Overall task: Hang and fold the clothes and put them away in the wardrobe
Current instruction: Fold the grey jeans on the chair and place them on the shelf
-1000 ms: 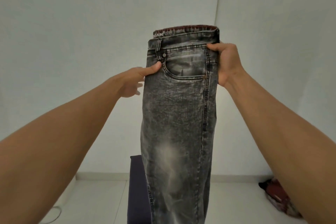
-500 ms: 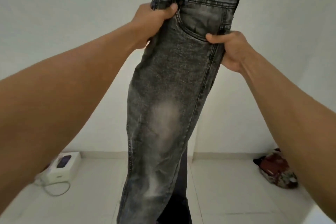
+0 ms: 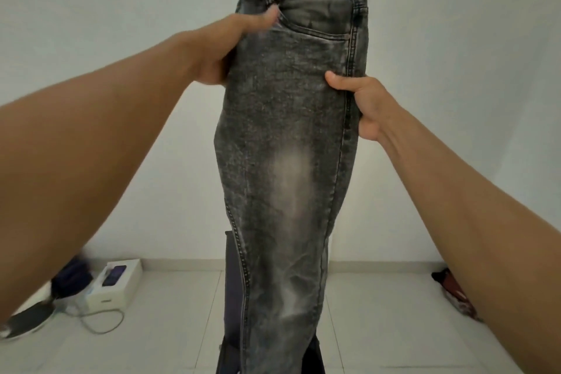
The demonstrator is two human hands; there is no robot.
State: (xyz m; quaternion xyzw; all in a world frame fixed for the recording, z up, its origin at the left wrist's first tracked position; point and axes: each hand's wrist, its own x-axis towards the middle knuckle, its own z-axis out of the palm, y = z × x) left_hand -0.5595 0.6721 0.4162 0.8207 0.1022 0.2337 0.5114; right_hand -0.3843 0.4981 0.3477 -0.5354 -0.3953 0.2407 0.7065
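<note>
A pair of grey acid-washed jeans [image 3: 291, 161] hangs upright in front of me, folded lengthwise, waistband at the top edge of the view. My left hand [image 3: 224, 48] grips the left edge just below the front pocket opening, thumb on the fabric. My right hand [image 3: 361, 103] pinches the right side seam at thigh height, lower than the left. The legs drop out of view at the bottom. Behind them a dark garment [image 3: 232, 297] hangs or stands, mostly hidden.
White walls meet in a corner behind the jeans. On the pale tiled floor at the left lie a white box [image 3: 117, 285] with a phone on it, a cable, a dark bundle and a shoe [image 3: 24, 323]. A red and dark cloth heap [image 3: 455, 291] lies at the right.
The jeans have gone higher and straightened. My right hand slid down the side seam from pocket level to the thigh. My left hand shifted from the waistband corner to below the pocket.
</note>
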